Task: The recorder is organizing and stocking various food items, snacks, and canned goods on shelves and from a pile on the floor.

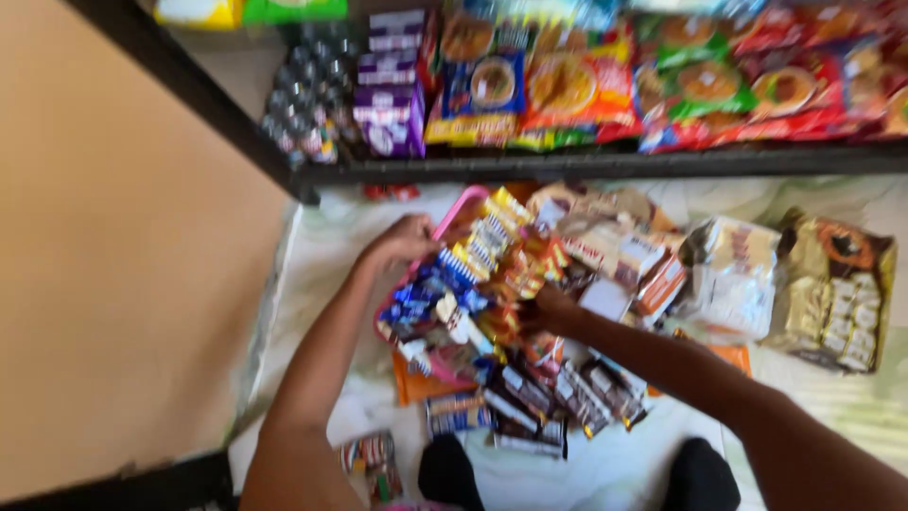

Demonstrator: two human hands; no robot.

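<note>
- The left hand (409,238) curls over the rim of a pink basket (461,210), fingers closed on its edge and holding it tipped.
- The right hand (549,310) is buried among the snack packets (478,274) spilling from the basket; blur hides whether its fingers grip one or only press on them.
- The basket lies on the pale floor (605,468) just below the dark shelf (586,163), still heaped with packets, so the sorting looks only partly done.
- Chocolate bars (530,397) lie loose on the floor near the person's knees, already out of the basket.
- To the right sit a white bag (738,274) and an open box of gold-wrapped sweets (837,293).
- The shelf above is already crowded with noodle packs (681,80) and small cans (303,95).
</note>
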